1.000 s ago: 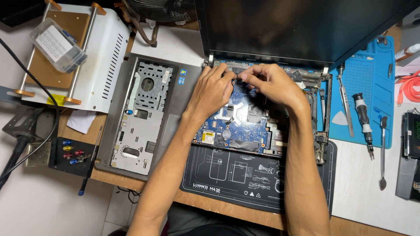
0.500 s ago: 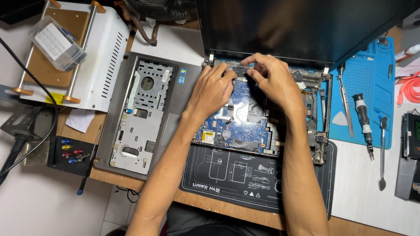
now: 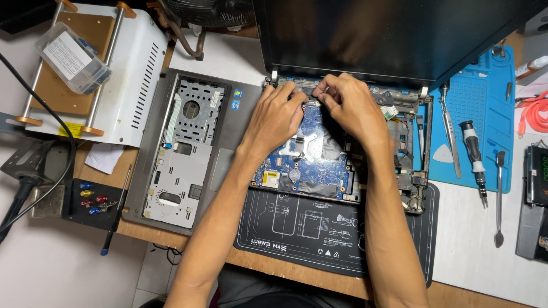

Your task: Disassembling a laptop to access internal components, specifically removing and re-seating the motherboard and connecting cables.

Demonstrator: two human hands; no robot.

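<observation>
Left hand (image 3: 278,116) pinching small part at motherboard (image 3: 311,157) top edge, near hinge bar (image 3: 297,86) under dark screen (image 3: 394,34). Right hand (image 3: 349,105) fingers curled on same spot; shifted slightly left since half second ago. Palmrest cover (image 3: 182,148) lies just beside, left. Work concentrated at hinge edge.

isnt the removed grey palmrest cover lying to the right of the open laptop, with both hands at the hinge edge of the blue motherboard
Not quite. The head view shows the grey palmrest cover lying to the left of the open laptop, not the right. Both hands, left hand and right hand, are at the hinge edge of the blue motherboard.
</observation>
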